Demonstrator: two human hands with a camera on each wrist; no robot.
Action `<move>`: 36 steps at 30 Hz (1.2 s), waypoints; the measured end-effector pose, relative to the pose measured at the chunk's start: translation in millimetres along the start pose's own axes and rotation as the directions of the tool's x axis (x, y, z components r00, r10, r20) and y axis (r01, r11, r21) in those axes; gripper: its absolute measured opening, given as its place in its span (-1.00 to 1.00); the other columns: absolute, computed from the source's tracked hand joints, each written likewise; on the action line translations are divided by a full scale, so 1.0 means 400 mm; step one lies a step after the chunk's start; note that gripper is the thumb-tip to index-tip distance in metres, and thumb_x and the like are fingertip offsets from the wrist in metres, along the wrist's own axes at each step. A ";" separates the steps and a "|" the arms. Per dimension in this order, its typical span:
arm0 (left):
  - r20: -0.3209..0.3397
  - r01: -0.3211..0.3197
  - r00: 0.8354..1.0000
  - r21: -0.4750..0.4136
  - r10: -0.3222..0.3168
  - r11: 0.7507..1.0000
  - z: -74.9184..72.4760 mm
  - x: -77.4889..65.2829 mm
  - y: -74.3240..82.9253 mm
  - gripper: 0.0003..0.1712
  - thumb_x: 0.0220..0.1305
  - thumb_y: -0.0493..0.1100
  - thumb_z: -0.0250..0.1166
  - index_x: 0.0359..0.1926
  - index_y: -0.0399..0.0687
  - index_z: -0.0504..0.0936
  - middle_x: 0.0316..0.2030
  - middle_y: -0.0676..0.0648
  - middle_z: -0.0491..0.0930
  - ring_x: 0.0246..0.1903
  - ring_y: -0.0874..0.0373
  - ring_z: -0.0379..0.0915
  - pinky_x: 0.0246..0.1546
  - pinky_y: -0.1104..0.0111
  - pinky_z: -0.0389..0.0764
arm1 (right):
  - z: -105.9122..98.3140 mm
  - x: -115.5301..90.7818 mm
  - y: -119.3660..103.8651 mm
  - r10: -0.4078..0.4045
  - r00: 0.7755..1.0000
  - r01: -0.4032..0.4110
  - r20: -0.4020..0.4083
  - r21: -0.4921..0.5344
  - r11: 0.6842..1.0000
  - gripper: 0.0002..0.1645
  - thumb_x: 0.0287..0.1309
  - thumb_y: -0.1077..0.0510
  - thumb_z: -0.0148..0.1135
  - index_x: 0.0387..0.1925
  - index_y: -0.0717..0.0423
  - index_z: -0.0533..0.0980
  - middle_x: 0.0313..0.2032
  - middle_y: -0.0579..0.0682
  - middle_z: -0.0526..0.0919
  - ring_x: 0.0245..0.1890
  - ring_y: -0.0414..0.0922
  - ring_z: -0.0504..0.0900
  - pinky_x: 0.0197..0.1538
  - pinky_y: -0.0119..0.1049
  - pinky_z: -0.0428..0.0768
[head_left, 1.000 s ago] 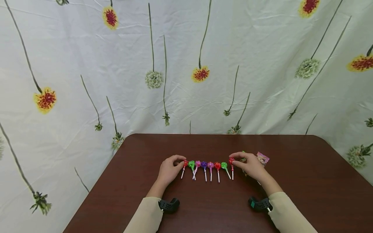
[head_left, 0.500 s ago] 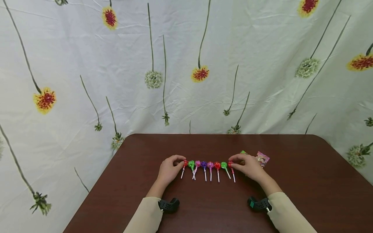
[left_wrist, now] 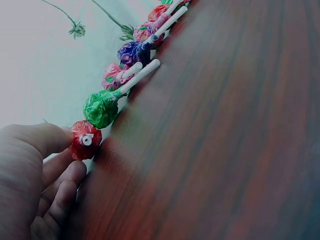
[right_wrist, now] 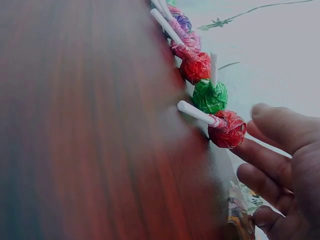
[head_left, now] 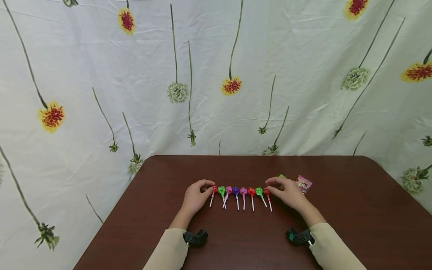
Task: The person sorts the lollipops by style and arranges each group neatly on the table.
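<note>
Several wrapped lollipops lie side by side in a row on the brown table, sticks toward me. At the row's left end my left hand (head_left: 197, 195) pinches a red lollipop (left_wrist: 85, 140) between thumb and fingers. Beside it come a green lollipop (left_wrist: 101, 108), a pink one (head_left: 228, 190) and a purple one (head_left: 236, 191). Further right are another pink one (head_left: 243, 191), a red one (head_left: 251, 191) and a green one (head_left: 258, 191). At the right end lies a last red lollipop (right_wrist: 227, 129). My right hand (head_left: 288, 192) is beside it, thumb lifted off it and fingers extended behind.
A pink packet (head_left: 304, 184) lies behind my right hand, with a green wrapper (head_left: 282, 176) partly hidden by that hand. The brown table (head_left: 236, 240) runs back to a flower-printed white cloth (head_left: 209, 105). Dark straps circle both wrists.
The right-end red lollipop has shifted slightly left toward the green one, its stick now slanting. My right hand has let go of it, thumb and finger parting. The left hand stays put.
</note>
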State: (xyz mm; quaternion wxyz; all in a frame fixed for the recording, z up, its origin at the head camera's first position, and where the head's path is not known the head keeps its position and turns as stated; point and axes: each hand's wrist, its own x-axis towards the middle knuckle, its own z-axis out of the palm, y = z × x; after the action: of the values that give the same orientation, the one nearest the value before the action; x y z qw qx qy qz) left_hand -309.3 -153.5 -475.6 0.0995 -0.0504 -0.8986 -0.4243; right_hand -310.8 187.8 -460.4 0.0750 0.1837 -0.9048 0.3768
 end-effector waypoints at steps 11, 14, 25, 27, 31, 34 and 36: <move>-0.002 0.008 1.000 -0.021 -0.008 1.000 -0.001 -0.004 0.006 -0.82 0.34 -0.12 0.31 -0.07 0.13 0.74 -0.13 0.00 0.71 -0.33 0.16 0.46 -0.34 0.35 0.46 | -0.006 -0.010 -0.006 0.055 0.993 -0.048 -0.106 0.067 0.997 -0.70 0.36 0.12 0.22 0.08 0.05 0.61 -0.04 0.09 0.72 -0.51 -0.22 0.52 -0.46 -0.31 0.53; -0.003 0.009 1.000 -0.024 -0.009 1.000 0.000 -0.002 0.005 -0.81 0.35 -0.12 0.30 -0.06 0.13 0.74 -0.11 0.00 0.70 -0.32 0.16 0.46 -0.33 0.33 0.46 | -0.009 -0.011 -0.011 0.055 0.990 -0.040 -0.127 0.114 0.993 -0.67 0.36 0.19 0.20 0.12 0.10 0.57 -0.05 0.14 0.71 -0.60 -0.18 0.53 -0.54 -0.30 0.52; -0.055 0.015 0.998 -0.135 -0.022 0.991 0.004 -0.003 0.010 -0.73 0.35 -0.13 0.31 0.05 0.06 0.68 -0.06 0.00 0.68 -0.22 0.12 0.46 -0.25 0.34 0.49 | -0.059 -0.033 0.005 0.124 0.957 -0.118 -0.262 0.039 0.992 -0.65 0.39 0.20 0.17 0.16 0.05 0.56 0.03 0.14 0.67 -0.18 -0.03 0.56 -0.28 -0.31 0.52; -0.075 0.001 0.997 -0.173 -0.014 0.985 0.005 -0.004 0.009 -0.69 0.34 -0.15 0.31 0.09 0.01 0.66 -0.01 0.00 0.67 -0.19 0.13 0.46 -0.22 0.36 0.48 | -0.072 -0.046 0.010 0.144 0.949 -0.141 -0.282 0.033 0.990 -0.65 0.40 0.19 0.15 0.16 0.07 0.56 0.03 0.17 0.65 -0.17 0.01 0.57 -0.29 -0.27 0.52; -0.127 -0.033 0.992 -0.194 0.008 0.980 0.002 -0.006 0.004 -0.67 0.33 -0.21 0.31 0.11 -0.04 0.64 -0.01 -0.01 0.63 -0.23 0.16 0.45 -0.25 0.39 0.48 | -0.093 -0.067 0.023 0.170 0.935 -0.172 -0.310 0.022 0.985 -0.65 0.41 0.18 0.13 0.17 0.11 0.56 0.04 0.21 0.61 -0.09 0.10 0.58 -0.18 -0.16 0.51; -0.167 -0.079 0.985 -0.148 0.054 0.986 -0.002 -0.012 0.010 -0.68 0.32 -0.22 0.31 0.09 -0.06 0.65 -0.05 -0.02 0.60 -0.21 0.15 0.45 -0.18 0.32 0.49 | -0.103 -0.084 0.037 0.198 0.919 -0.204 -0.341 0.018 0.979 -0.64 0.40 0.18 0.14 0.17 0.13 0.55 0.07 0.23 0.58 -0.05 0.12 0.54 -0.11 -0.12 0.45; -0.189 -0.121 0.977 -0.102 0.100 0.987 -0.003 -0.016 0.023 -0.68 0.30 -0.20 0.33 0.08 -0.06 0.66 -0.04 -0.03 0.60 -0.16 0.10 0.47 -0.06 0.21 0.47 | -0.108 -0.096 0.047 0.219 0.906 -0.231 -0.363 0.009 0.973 -0.63 0.38 0.18 0.15 0.17 0.14 0.55 0.10 0.25 0.56 -0.04 0.11 0.49 -0.11 -0.10 0.42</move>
State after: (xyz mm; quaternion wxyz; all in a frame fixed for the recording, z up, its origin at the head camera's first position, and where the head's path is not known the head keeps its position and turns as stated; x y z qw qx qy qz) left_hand -301.1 -148.7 -469.3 0.2022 -0.0666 -0.8561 -0.4709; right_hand -282.7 241.2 -452.9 0.1995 0.0043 -0.8969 0.3945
